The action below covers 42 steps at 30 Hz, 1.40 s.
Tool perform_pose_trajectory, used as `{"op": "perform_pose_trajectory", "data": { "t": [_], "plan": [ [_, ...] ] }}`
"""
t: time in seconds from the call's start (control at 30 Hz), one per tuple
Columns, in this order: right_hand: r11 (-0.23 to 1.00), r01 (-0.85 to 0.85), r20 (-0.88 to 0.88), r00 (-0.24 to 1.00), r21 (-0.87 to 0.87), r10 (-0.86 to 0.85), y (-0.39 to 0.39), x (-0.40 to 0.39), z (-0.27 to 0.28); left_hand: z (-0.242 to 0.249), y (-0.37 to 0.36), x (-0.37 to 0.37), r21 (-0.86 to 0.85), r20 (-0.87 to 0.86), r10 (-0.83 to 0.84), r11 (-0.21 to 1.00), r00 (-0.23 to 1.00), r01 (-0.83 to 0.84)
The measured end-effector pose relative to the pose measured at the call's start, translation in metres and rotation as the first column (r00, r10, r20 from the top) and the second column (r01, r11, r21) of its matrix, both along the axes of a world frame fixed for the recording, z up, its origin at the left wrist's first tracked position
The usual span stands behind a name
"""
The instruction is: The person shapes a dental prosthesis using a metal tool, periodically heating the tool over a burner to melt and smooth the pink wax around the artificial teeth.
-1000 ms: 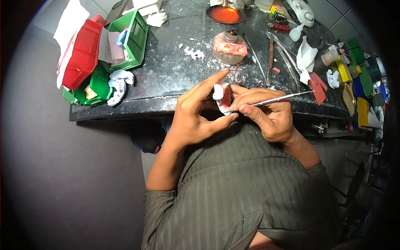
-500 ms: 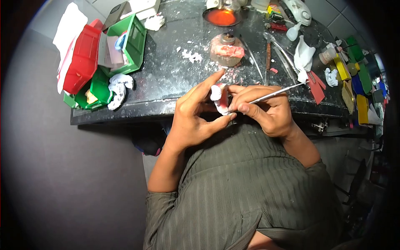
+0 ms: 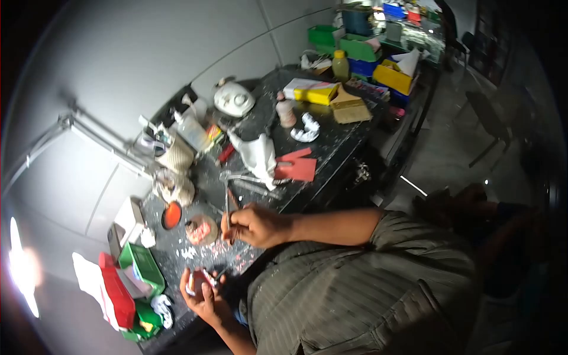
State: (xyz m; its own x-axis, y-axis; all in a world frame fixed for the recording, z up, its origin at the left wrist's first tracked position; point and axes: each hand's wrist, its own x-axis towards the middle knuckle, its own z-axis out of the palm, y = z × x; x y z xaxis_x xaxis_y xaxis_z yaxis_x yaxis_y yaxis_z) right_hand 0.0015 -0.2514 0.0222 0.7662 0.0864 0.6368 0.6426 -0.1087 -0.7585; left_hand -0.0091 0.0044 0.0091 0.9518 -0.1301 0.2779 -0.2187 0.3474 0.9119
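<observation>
While my left hand (image 3: 204,299) curls closed around the pink-and-white dental model (image 3: 197,280), my right hand (image 3: 255,225) pinches a thin metal tool (image 3: 227,208) over the counter (image 3: 331,142).

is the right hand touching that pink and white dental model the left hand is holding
Apart. The head view shows the right hand up over the bench with a thin tool, while the dental model sits in the left hand, bench surface between them.

A dental workshop. Dark, plaster-flecked bench (image 3: 331,148) with a white tooth cast (image 3: 306,128) at one o'clock, wax sheets (image 3: 296,167) at centre, burner (image 3: 201,229) and parts bins (image 3: 142,269) toward eight o'clock, more bins (image 3: 361,44) at twelve.
</observation>
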Motion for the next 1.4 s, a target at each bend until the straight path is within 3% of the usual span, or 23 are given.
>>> {"op": "perform_pose_trajectory", "data": {
  "t": [0.2, 0.27, 0.43, 0.5, 0.57, 0.6, 0.63, 0.67, 0.73, 0.77, 0.8, 0.83, 0.87, 1.0, 1.1, 1.13, 1.2, 1.23, 1.3, 1.4],
  "plan": [
    [0.996, 0.083, 0.2, 0.976, 0.045, -0.091, 0.007, 0.001, -0.011, -0.012, 0.005, 0.01, -0.047, 0.021, 0.02, 0.999, 1.0, -0.019],
    [0.998, 0.063, 0.112, 0.992, -0.013, -0.061, 0.008, 0.003, -0.011, -0.014, 0.009, 0.011, -0.021, 0.058, -0.004, 1.0, 0.998, 0.005],
    [0.996, 0.077, 0.122, 0.99, -0.033, -0.073, 0.008, 0.003, -0.011, -0.028, 0.023, 0.028, -0.015, 0.1, -0.037, 0.999, 0.994, 0.038],
    [1.0, 0.022, 0.026, 0.999, 0.015, -0.023, 0.01, 0.003, -0.013, -0.022, 0.02, 0.022, -0.026, 0.08, -0.041, 0.999, 0.996, 0.043],
    [0.997, 0.049, -0.048, 0.997, -0.064, -0.053, 0.004, -0.013, 0.007, -0.002, 0.006, 0.006, -0.038, 0.032, -0.035, 0.999, 0.999, 0.037],
    [0.998, 0.058, 0.129, 0.99, 0.01, -0.059, 0.01, 0.003, -0.014, 0.004, 0.004, 0.002, -0.028, 0.016, -0.031, 0.999, 0.999, 0.032],
    [1.0, 0.004, 0.011, 1.0, 0.018, -0.004, 0.007, -0.004, -0.005, 0.009, 0.002, 0.001, -0.041, -0.003, -0.042, 0.998, 0.999, 0.042],
    [0.998, 0.037, 0.02, 0.999, -0.049, -0.036, 0.004, -0.006, -0.003, 0.01, 0.001, 0.002, -0.079, -0.037, -0.059, 0.995, 0.998, 0.056],
    [0.998, 0.063, 0.149, 0.987, -0.028, -0.058, 0.005, 0.0, -0.013, 0.014, 0.0, 0.003, -0.217, -0.053, -0.15, 0.967, 0.987, 0.136],
    [0.993, 0.081, 0.165, 0.984, -0.081, -0.066, 0.002, -0.004, -0.002, 0.009, 0.005, 0.01, -0.322, -0.02, -0.259, 0.916, 0.966, 0.239],
    [1.0, 0.016, -0.129, 0.991, -0.02, -0.019, 0.001, -0.015, 0.009, 0.007, 0.01, 0.01, -0.399, -0.037, -0.331, 0.87, 0.943, 0.29],
    [0.991, 0.09, -0.007, 0.996, -0.103, -0.092, -0.002, -0.008, -0.005, 0.006, 0.012, 0.011, -0.411, -0.057, -0.358, 0.859, 0.932, 0.305],
    [0.978, 0.181, 0.301, 0.943, -0.106, -0.142, -0.001, 0.0, 0.001, 0.007, 0.012, 0.01, -0.457, -0.054, -0.403, 0.823, 0.914, 0.336],
    [0.973, 0.192, 0.247, 0.956, -0.129, -0.156, -0.004, -0.006, 0.006, 0.03, 0.018, -0.007, -0.572, -0.1, -0.475, 0.747, 0.874, 0.34],
    [0.992, 0.128, -0.131, 0.983, -0.002, -0.127, -0.001, -0.02, 0.004, 0.043, 0.019, -0.019, -0.571, -0.114, -0.487, 0.745, 0.866, 0.344],
    [0.993, 0.117, -0.145, 0.982, -0.006, -0.117, -0.003, -0.019, 0.006, 0.047, 0.018, -0.024, -0.573, -0.119, -0.485, 0.746, 0.866, 0.339],
    [0.967, 0.192, 0.137, 0.976, -0.167, -0.17, -0.005, -0.013, 0.011, 0.047, 0.018, -0.028, -0.581, -0.133, -0.477, 0.748, 0.869, 0.322],
    [0.968, 0.184, 0.126, 0.979, -0.173, -0.163, -0.002, -0.011, 0.015, 0.046, 0.019, -0.028, -0.593, -0.1, -0.509, 0.72, 0.855, 0.36],
    [0.963, 0.239, 0.268, 0.943, -0.123, -0.199, 0.003, -0.009, 0.019, 0.044, 0.017, -0.028, -0.609, -0.069, -0.537, 0.691, 0.841, 0.391],
    [0.977, 0.173, 0.217, 0.966, -0.123, -0.144, 0.001, -0.008, 0.012, 0.041, 0.016, -0.026, -0.597, -0.002, -0.533, 0.679, 0.846, 0.427]
  ]
}}
